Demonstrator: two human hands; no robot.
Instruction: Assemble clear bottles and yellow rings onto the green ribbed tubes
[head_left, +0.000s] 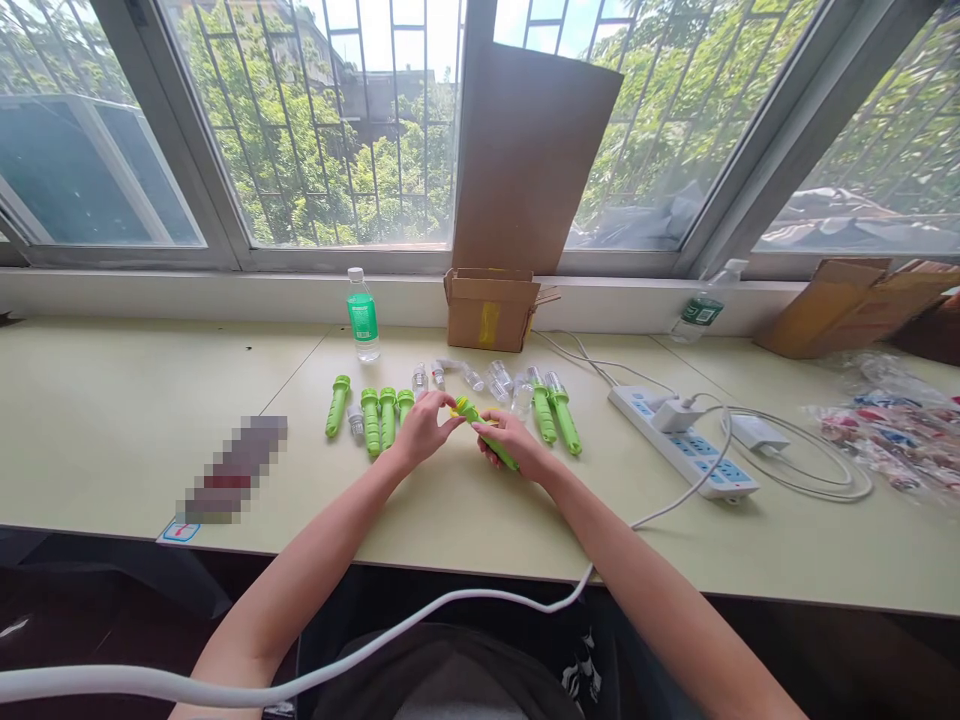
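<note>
My right hand (511,440) is wrapped round a green plastic tube (491,440) that lies slanted over the table. My left hand (424,425) pinches the tube's upper end, where a small yellow part (457,405) shows. Left of my hands lie several more green tubes (373,418) in a row. Right of them lie two green tubes with clear caps (556,410). Several small clear vials (480,378) are scattered just behind my hands.
A water bottle with a green label (362,316) and a small open cardboard box (489,308) stand at the back by the window sill. A white power strip (684,442) with a plugged adapter and cables lies to the right, beside bags of packets (889,430).
</note>
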